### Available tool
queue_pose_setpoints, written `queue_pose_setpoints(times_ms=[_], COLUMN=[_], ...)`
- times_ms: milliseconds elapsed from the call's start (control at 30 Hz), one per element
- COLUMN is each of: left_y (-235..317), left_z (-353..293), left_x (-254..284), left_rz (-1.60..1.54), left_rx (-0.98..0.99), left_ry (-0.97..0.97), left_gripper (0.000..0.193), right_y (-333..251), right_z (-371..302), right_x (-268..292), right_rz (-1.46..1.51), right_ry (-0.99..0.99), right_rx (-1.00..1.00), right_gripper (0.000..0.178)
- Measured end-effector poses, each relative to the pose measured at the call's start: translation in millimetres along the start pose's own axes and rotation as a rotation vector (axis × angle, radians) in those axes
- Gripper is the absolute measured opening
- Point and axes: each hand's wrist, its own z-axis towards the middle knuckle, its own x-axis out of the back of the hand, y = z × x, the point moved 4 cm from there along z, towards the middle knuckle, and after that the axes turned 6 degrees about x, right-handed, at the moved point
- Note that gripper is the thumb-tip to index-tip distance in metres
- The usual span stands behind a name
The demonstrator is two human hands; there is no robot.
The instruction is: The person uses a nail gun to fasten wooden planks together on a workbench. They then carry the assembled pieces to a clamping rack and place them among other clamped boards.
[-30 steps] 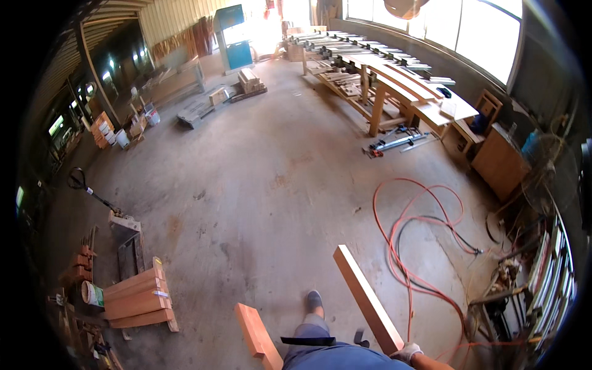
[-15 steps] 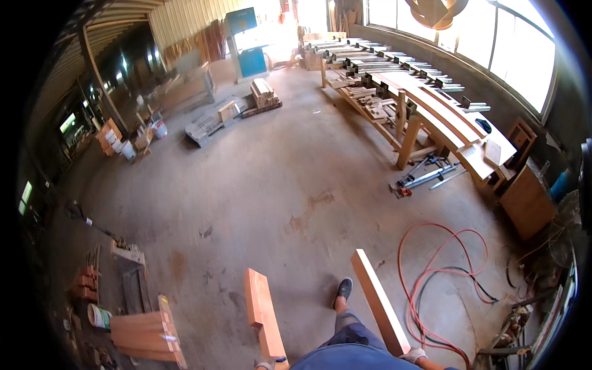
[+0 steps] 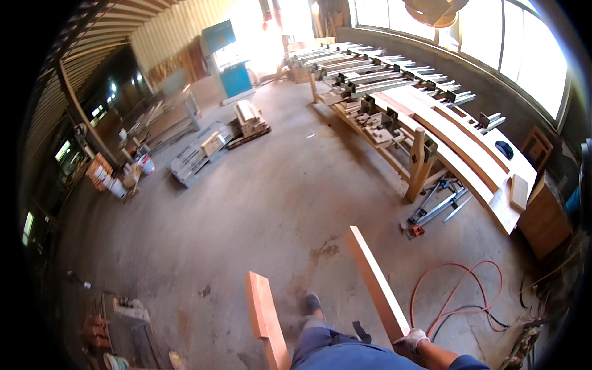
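Note:
My right hand (image 3: pixel 410 340), in a pale work glove, grips a long, straight wooden beam (image 3: pixel 377 283) near its lower end. The beam points forward and slightly left, off my right side. On my left, a second wooden beam (image 3: pixel 264 311) with a step cut in its edge points forward too. Its near end leaves the picture at the bottom, and my left hand is out of view there.
Ahead on the right stands a long workbench (image 3: pixel 412 179) with bar clamps and curved boards. More clamps (image 3: pixel 436 206) lie beneath it. A red hose (image 3: pixel 425 271) coils on the floor at right. Stacked timber (image 3: pixel 250 117) and a blue-green machine (image 3: pixel 236 79) stand farther off.
I have walked forward; the bench and floor clamps are nearer, and the stacked boards at lower left have mostly dropped out. More of my right forearm shows. My left hand has left the picture.

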Motion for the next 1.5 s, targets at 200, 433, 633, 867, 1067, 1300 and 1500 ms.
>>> queue_pose_setpoints(times_ms=[200,433,633,867,1067,1300,1500], left_y=[170.0,380.0,529.6,784.0,955.7,1173.8,1362.5], left_z=[111.5,203.8,298.0,258.6,210.7,203.6,236.6], left_x=[-15.8,3.2,-17.1,-33.6,-34.6,-53.0,-96.0], left_rz=[0.017,0.049,0.034,0.402,0.23,0.276,0.213], left_rx=[-0.052,-0.175,-0.369,-0.565,-0.763,-0.915,-0.961], left_ry=[-0.032,-0.059,-0.117,0.043,-0.048,-0.171,-0.413], left_gripper=[0.058,0.054,0.051,0.073,0.069,0.06,0.066], right_y=[-122.4,-263.0,-320.8,-376.4,-412.9,-455.1,-528.9], right_z=[53.3,67.9,143.1,232.3,298.7,345.3,349.8], right_x=[89.8,222.0,301.1,426.4,525.5,602.8,693.1], right_rz=[0.086,0.264,0.311,0.433,0.516,0.746,0.878], right_ry=[0.23,0.373,0.479,0.472,0.548,0.676,0.877], right_rx=[0.005,-0.024,0.005,0.058,0.132,0.135,0.073], right_gripper=[0.085,0.076,0.075,0.068,0.071,0.056,0.068])
